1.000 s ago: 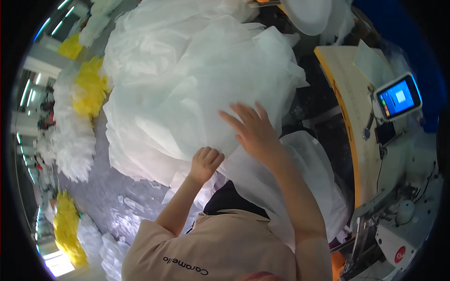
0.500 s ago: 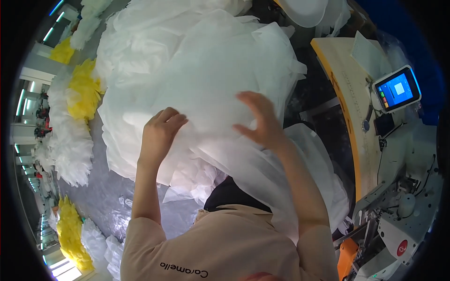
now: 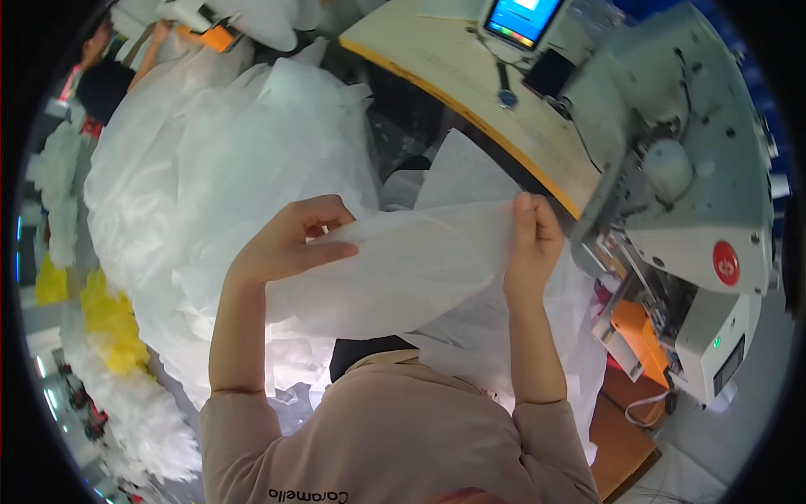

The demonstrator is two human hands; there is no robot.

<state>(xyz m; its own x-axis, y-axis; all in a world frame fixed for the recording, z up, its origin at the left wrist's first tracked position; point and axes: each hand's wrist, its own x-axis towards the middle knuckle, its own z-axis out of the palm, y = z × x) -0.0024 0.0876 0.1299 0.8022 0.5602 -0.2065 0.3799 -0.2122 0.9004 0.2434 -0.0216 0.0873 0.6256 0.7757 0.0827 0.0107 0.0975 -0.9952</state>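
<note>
By the table (image 3: 420,49), right fingers (image 3: 547,231) now pinch white sheeting (image 3: 403,273)

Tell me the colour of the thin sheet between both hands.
The thin sheet is white, best seen in the head view.

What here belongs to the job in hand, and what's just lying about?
In the job:
white sheet, pinched by the right hand, with the left hand at its left part
probably the white heap

Apparently just about:
lit screen
yellow bundle

Untouched, role unclear:
machine
</note>
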